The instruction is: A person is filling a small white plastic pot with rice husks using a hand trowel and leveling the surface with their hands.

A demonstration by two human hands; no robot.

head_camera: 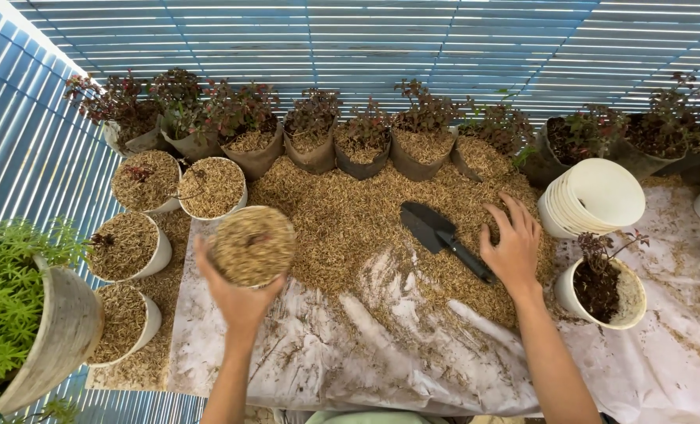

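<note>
Closest in, a crumpled white plastic sheet point(413, 345) covers the ground, dusted with husk bits. Both forearms come up over it. The left hand point(236, 294) is wrapped around a round white pot filled to the brim with tan rice husk point(252, 245), lifted up off the sheet, fingers cupped under its near side. The right hand point(513, 243) lies flat and open, fingers spread, palm down on the big heap of loose rice husk point(350, 216), gripping nothing. Touching its left edge is a small black garden trowel point(443, 235), lying on the heap with the blade pointing far-left.

Near right, a white pot with dark soil and a little red-leaved seedling point(601, 286) sits just beside the right wrist, with a tilted stack of empty white pots point(593, 196) behind it. On the left there's a cluster of husk-filled white pots point(142, 228). Farthest back, a row of dark grow bags with reddish plants point(366, 133) lines up against the blue slatted wall point(444, 39).
</note>
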